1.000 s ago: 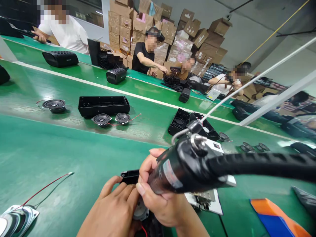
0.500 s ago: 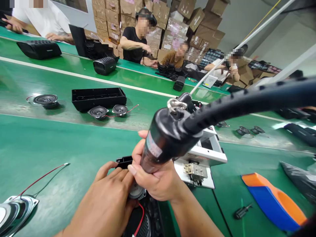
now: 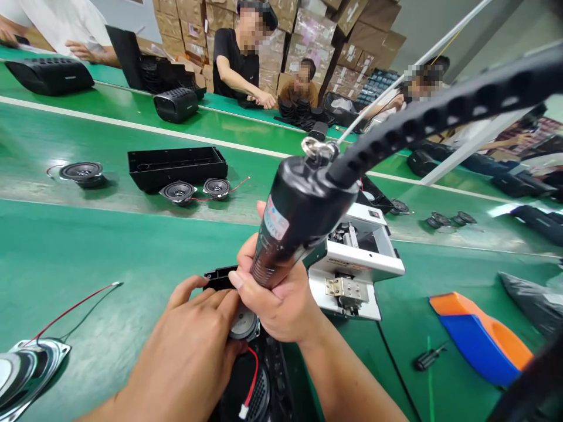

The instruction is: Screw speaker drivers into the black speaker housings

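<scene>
My right hand (image 3: 281, 299) is wrapped round a black electric screwdriver (image 3: 303, 199), held tilted with its cable end up; its tip is hidden behind my hands. My left hand (image 3: 189, 346) is closed on a small round speaker (image 3: 244, 323), which sits in a black speaker housing (image 3: 281, 375). The fingertips of both hands almost meet over it. A red wire with a white plug (image 3: 244, 410) trails from the speaker across a round grille in the housing. Much of the housing lies hidden under my left hand.
A larger loose speaker (image 3: 30, 375) lies at left. Right of my hands stand a white screw feeder (image 3: 356, 264), a screwdriver bit (image 3: 428, 357) and an orange-blue holder (image 3: 479, 334). Beyond, the conveyor (image 3: 65, 135) bears an open black case (image 3: 176, 167) and several speakers. Co-workers sit opposite.
The electric screwdriver has come slightly more upright, its cable end higher. My right hand has shifted a little upward, while my left stays on the speaker. The view has turned slightly.
</scene>
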Action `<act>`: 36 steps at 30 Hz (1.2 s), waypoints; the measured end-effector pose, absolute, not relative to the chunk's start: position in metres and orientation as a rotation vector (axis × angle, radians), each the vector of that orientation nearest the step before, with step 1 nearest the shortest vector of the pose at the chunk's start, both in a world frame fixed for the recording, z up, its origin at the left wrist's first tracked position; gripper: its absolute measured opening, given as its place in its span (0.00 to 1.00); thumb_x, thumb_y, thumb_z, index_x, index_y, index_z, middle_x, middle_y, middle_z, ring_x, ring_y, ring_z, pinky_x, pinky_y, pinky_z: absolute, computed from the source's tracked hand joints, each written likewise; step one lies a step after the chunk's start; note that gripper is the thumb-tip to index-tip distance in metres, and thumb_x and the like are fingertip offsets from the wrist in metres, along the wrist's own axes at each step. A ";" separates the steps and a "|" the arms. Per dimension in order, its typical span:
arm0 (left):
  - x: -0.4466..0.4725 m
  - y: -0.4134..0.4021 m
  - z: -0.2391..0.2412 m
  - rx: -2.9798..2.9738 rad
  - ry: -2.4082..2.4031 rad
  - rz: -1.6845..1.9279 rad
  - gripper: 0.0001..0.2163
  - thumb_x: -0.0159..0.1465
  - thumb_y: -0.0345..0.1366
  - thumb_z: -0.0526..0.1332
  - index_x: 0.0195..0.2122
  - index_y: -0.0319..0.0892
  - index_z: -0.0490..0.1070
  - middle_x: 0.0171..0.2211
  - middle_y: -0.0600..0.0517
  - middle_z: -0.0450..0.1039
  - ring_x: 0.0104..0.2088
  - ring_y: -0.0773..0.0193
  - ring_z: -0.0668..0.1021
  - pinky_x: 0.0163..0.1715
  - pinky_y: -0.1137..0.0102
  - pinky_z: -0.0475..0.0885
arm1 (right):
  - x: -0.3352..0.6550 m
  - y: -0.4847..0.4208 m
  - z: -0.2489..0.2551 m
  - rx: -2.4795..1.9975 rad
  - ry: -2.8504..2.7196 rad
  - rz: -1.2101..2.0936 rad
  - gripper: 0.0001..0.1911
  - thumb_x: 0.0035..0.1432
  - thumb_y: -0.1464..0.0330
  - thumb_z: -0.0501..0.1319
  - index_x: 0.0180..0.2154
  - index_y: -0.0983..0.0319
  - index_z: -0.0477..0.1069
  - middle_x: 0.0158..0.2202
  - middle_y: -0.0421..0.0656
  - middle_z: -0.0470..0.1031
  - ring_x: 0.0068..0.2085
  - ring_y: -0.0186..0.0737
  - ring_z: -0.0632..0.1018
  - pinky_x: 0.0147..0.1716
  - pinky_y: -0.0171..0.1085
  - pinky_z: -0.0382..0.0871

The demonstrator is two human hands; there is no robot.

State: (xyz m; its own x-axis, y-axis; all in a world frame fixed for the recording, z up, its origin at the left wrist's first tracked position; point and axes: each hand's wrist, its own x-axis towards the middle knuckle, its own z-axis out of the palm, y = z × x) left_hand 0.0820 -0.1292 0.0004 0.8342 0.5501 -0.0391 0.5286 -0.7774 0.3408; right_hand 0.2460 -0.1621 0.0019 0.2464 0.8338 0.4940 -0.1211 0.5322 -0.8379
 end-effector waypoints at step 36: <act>0.084 -0.147 0.007 2.476 0.790 -0.050 0.18 0.65 0.24 0.67 0.55 0.48 0.82 0.62 0.46 0.84 0.63 0.43 0.84 0.63 0.49 0.78 | 0.293 -0.260 0.024 -1.146 -0.942 -0.256 0.39 0.75 0.75 0.68 0.78 0.44 0.60 0.33 0.30 0.74 0.27 0.33 0.75 0.31 0.35 0.77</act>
State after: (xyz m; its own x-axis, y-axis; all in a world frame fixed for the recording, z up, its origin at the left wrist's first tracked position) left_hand 0.0844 -0.1470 0.0070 0.8277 0.5278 -0.1908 0.5476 -0.6850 0.4806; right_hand 0.2932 -0.2601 0.0243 0.6072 0.2755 0.7453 0.6146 0.4316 -0.6603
